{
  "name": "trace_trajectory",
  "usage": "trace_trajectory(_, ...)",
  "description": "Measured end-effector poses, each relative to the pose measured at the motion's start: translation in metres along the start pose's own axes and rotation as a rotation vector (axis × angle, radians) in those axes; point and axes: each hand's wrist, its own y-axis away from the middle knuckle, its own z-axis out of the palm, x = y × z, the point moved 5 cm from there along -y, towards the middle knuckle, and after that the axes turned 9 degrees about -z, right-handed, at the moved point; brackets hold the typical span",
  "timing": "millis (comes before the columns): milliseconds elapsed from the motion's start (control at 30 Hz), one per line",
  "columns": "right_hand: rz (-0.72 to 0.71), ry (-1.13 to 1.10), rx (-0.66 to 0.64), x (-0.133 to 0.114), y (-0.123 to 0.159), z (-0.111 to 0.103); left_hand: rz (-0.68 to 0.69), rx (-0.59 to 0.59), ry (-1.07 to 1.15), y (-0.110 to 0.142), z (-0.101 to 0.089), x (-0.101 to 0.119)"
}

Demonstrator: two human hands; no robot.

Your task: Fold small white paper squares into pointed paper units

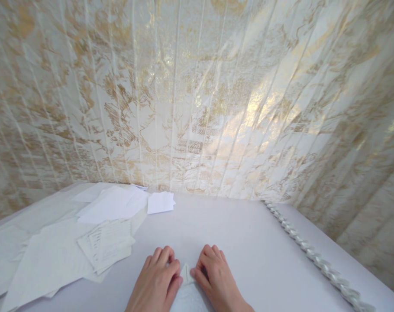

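A small piece of folded white paper (186, 274) with a pointed top and a crease down its middle lies on the table between my hands. My left hand (158, 279) is closed at its left side, fingers curled and thumb against the paper's edge. From the other side my right hand (217, 277) is closed too, its thumb and bent index finger at the right edge of the paper. A pale sheet-like area shows below it, partly hidden by both hands.
Loose white sheets (50, 255) cover the table's left part, with smaller printed slips (114, 243) on top. A little stack of white paper (160, 203) sits at the back. Along the right runs a chain of folded paper (309, 251). A patterned curtain (158, 108) hangs behind the table.
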Motion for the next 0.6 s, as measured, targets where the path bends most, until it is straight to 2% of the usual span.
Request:
trace_trajectory(300,-0.033,0.160,-0.044,-0.006,-0.001,0.003,-0.053,0.014,0.041,0.003,0.003,-0.004)
trace_trajectory(467,-0.028,0.075,0.033,-0.004,0.001,0.003,-0.016,0.083,0.094,0.006,0.005,-0.009)
trace_trajectory(600,0.036,-0.045,0.000,-0.005,0.001,-0.002,0.008,0.090,0.097,0.005,0.010,-0.011)
